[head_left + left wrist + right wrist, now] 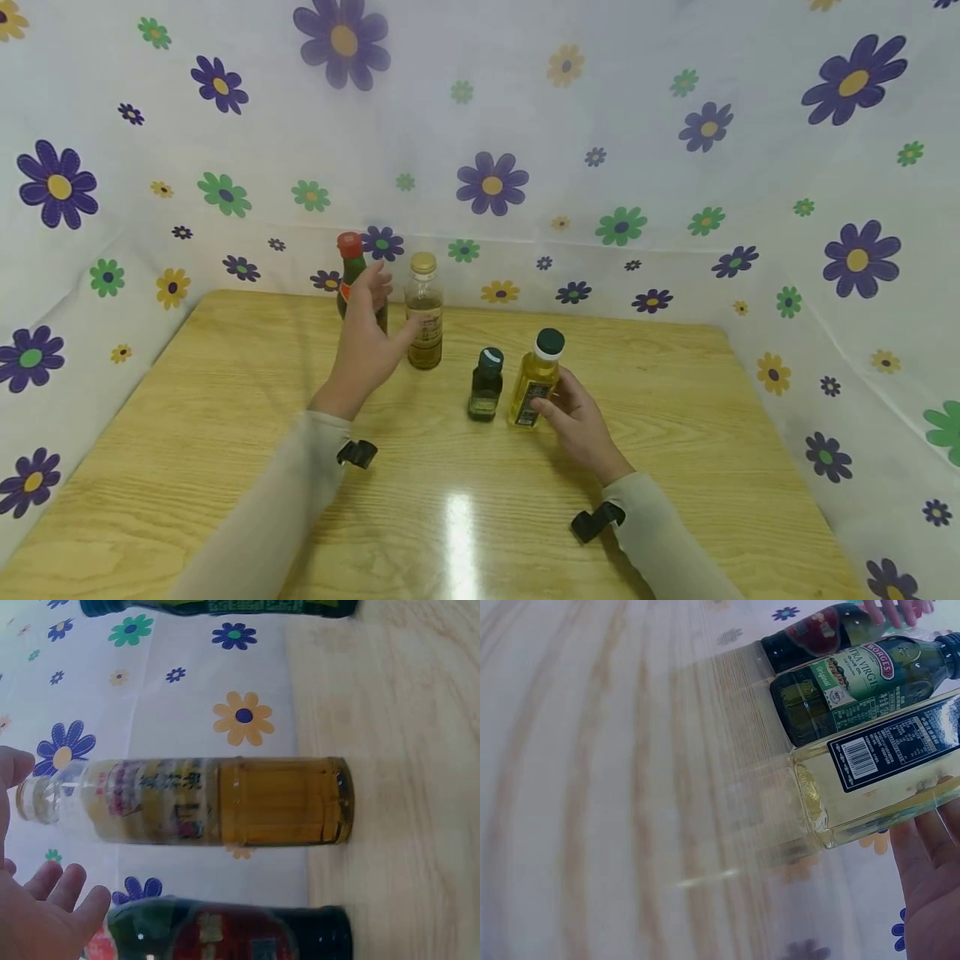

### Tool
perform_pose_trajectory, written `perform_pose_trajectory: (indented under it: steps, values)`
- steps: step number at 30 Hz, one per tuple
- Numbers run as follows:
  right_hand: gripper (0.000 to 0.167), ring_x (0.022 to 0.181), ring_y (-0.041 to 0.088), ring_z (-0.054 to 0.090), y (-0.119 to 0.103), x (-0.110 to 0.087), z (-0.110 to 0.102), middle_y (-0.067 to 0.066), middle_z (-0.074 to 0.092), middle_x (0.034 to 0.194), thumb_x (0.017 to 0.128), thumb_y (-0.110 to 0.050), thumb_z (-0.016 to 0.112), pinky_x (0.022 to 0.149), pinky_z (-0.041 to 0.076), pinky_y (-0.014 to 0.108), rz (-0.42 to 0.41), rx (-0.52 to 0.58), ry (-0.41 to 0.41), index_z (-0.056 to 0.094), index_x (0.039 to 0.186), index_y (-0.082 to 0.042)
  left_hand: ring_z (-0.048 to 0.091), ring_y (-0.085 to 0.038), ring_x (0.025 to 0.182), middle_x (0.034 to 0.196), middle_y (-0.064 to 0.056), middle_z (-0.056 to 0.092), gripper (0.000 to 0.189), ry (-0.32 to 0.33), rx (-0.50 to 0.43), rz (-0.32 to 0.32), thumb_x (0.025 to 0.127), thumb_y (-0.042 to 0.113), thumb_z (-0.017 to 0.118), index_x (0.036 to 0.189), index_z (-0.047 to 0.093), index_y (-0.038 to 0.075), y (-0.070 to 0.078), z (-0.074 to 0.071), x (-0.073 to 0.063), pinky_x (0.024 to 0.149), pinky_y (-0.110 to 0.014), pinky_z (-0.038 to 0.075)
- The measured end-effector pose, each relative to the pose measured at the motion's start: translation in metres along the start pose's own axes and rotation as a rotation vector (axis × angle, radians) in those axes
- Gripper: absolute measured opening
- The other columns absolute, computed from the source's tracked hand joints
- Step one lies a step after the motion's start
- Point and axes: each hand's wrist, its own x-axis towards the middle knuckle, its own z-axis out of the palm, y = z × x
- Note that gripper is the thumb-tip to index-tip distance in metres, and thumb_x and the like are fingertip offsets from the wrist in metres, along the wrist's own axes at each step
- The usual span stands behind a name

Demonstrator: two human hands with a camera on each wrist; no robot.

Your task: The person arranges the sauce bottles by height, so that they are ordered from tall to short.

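My right hand (583, 427) grips a square bottle of yellow oil (529, 375) with a dark green cap, its thumb at the dark label and the fingers behind. In the right wrist view a barcode shows on that label. Beside it stands a dark green olive oil bottle (485, 390). My left hand (365, 342) is raised with fingers spread, the thumb overlapping a clear bottle of amber liquid (425, 354) with a gold cap. Partly hidden behind that hand is a green bottle with a red cap (350, 245); its red label shows in the left wrist view.
All of the bottles are on a wooden table (225, 375). A white cloth (420, 125) printed with flowers hangs along the back and both sides. Black straps (357, 453) circle both wrists.
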Motion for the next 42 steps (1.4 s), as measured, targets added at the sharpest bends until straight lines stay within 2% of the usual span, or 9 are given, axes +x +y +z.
perform_pose_trajectory:
  steps: [5, 7, 10, 12, 15, 19, 22, 32, 42]
  values:
    - [0.055, 0.139, 0.036, 0.051, -0.001, -0.001, 0.0, 0.016, 0.052, 0.151, 0.103, -0.011, 0.063, 0.115, 0.042, 0.05, 0.014, 0.004, -0.002, 0.044, 0.154, -0.009, 0.05, -0.03, 0.133, 0.139, -0.014, 0.052, 0.067, 0.146, 0.013, 0.083, 0.095, 0.011, 0.073, 0.154, 0.04, 0.011, -0.005, -0.019, 0.001, 0.112, -0.054, 0.042]
    - [0.055, 0.139, 0.036, 0.05, -0.002, -0.002, -0.001, 0.016, 0.052, 0.152, 0.103, -0.011, 0.064, 0.115, 0.042, 0.05, 0.016, 0.005, 0.002, 0.044, 0.154, -0.01, 0.051, -0.028, 0.131, 0.136, -0.013, 0.055, 0.06, 0.22, 0.008, 0.1, 0.095, 0.007, 0.072, 0.149, 0.046, 0.01, -0.009, -0.027, 0.003, 0.113, -0.049, 0.041]
    - [0.056, 0.14, 0.035, 0.049, -0.002, -0.001, -0.002, 0.015, 0.051, 0.153, 0.103, -0.011, 0.064, 0.115, 0.041, 0.05, 0.008, 0.008, -0.001, 0.044, 0.155, -0.01, 0.049, -0.024, 0.134, 0.14, -0.013, 0.052, 0.058, 0.298, 0.022, 0.093, 0.094, 0.007, 0.072, 0.147, 0.047, 0.007, -0.018, -0.04, 0.005, 0.119, -0.04, 0.035]
    - [0.056, 0.141, 0.035, 0.049, -0.002, 0.0, -0.001, 0.015, 0.05, 0.154, 0.103, -0.011, 0.064, 0.115, 0.041, 0.05, 0.003, 0.016, -0.007, 0.043, 0.155, -0.01, 0.047, -0.025, 0.136, 0.144, -0.013, 0.048, 0.062, 0.307, 0.027, 0.058, 0.094, 0.009, 0.073, 0.148, 0.044, 0.006, -0.023, -0.048, 0.008, 0.121, -0.037, 0.033]
    - [0.057, 0.141, 0.035, 0.049, -0.002, 0.002, -0.002, 0.015, 0.05, 0.154, 0.103, -0.01, 0.063, 0.115, 0.041, 0.05, 0.0, 0.024, -0.013, 0.042, 0.156, -0.01, 0.043, -0.03, 0.139, 0.148, -0.017, 0.043, 0.07, 0.254, 0.052, -0.033, 0.094, 0.017, 0.075, 0.151, 0.038, 0.005, -0.032, -0.058, 0.014, 0.121, -0.043, 0.032]
    - [0.057, 0.14, 0.035, 0.05, -0.002, 0.003, -0.002, 0.016, 0.05, 0.153, 0.103, -0.01, 0.064, 0.114, 0.042, 0.049, 0.0, 0.027, -0.013, 0.042, 0.155, -0.009, 0.038, -0.037, 0.142, 0.153, -0.022, 0.037, 0.083, 0.128, 0.06, -0.189, 0.093, 0.031, 0.077, 0.156, 0.031, 0.005, -0.043, -0.063, 0.02, 0.12, -0.056, 0.03]
    - [0.057, 0.14, 0.036, 0.05, -0.002, 0.003, -0.001, 0.017, 0.05, 0.153, 0.103, -0.01, 0.064, 0.114, 0.042, 0.049, 0.003, 0.027, -0.015, 0.042, 0.155, -0.007, 0.035, -0.039, 0.144, 0.157, -0.023, 0.034, 0.089, 0.067, 0.038, -0.255, 0.092, 0.036, 0.078, 0.16, 0.027, 0.007, -0.048, -0.063, 0.022, 0.121, -0.062, 0.025]
    - [0.057, 0.141, 0.036, 0.048, -0.004, 0.001, -0.001, 0.016, 0.049, 0.154, 0.103, -0.009, 0.063, 0.115, 0.041, 0.049, -0.005, 0.027, -0.015, 0.042, 0.155, -0.007, 0.032, -0.035, 0.151, 0.161, -0.016, 0.036, 0.089, 0.01, -0.019, -0.291, 0.092, 0.039, 0.079, 0.16, 0.028, 0.012, -0.054, -0.051, 0.024, 0.122, -0.061, 0.026]
    - [0.057, 0.142, 0.035, 0.048, -0.001, 0.001, -0.001, 0.015, 0.049, 0.155, 0.103, -0.01, 0.063, 0.116, 0.04, 0.049, 0.0, 0.021, -0.013, 0.041, 0.156, -0.009, 0.052, -0.041, 0.133, 0.147, -0.018, 0.049, 0.088, -0.042, 0.007, -0.3, 0.094, 0.048, 0.074, 0.163, 0.028, 0.02, -0.059, -0.047, 0.023, 0.107, -0.061, 0.046]
